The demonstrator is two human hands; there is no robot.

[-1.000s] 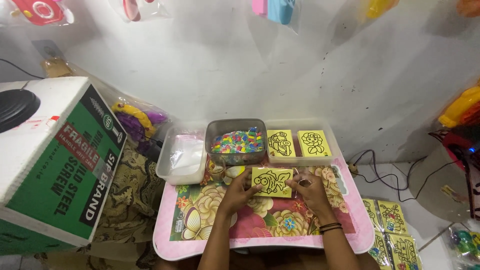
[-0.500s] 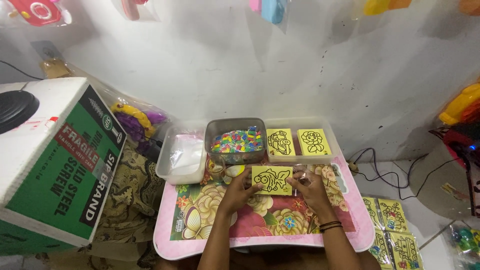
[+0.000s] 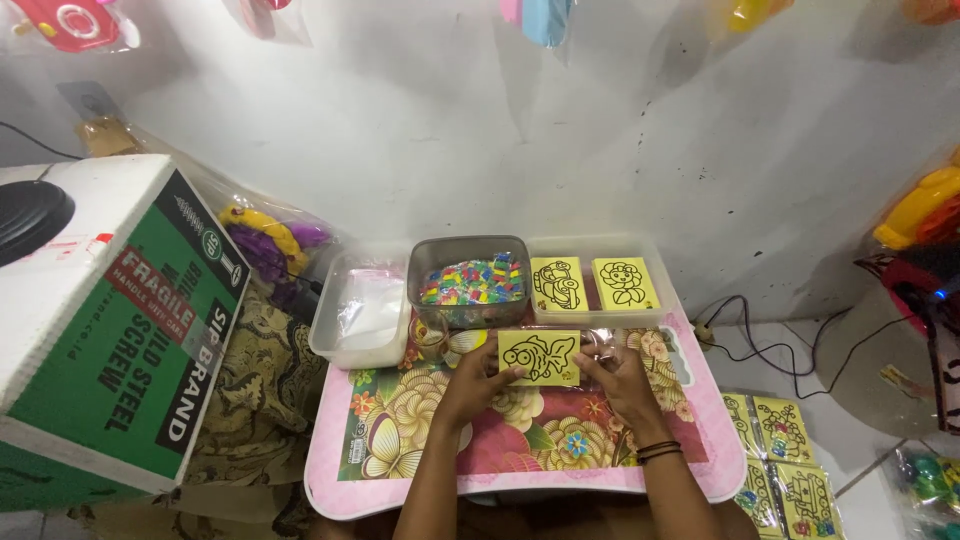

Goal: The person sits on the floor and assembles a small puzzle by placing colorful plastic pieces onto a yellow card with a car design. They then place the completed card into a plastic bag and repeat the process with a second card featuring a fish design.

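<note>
Both hands, left hand (image 3: 478, 382) and right hand (image 3: 618, 375), pinch the yellow card (image 3: 541, 357); it could bend, nudging the bead tub (image 3: 470, 281) at twelve o'clock

place: likely toy shop | cue: hanging packaged toys (image 3: 70, 20) | cue: stock carton (image 3: 110, 320)
</note>
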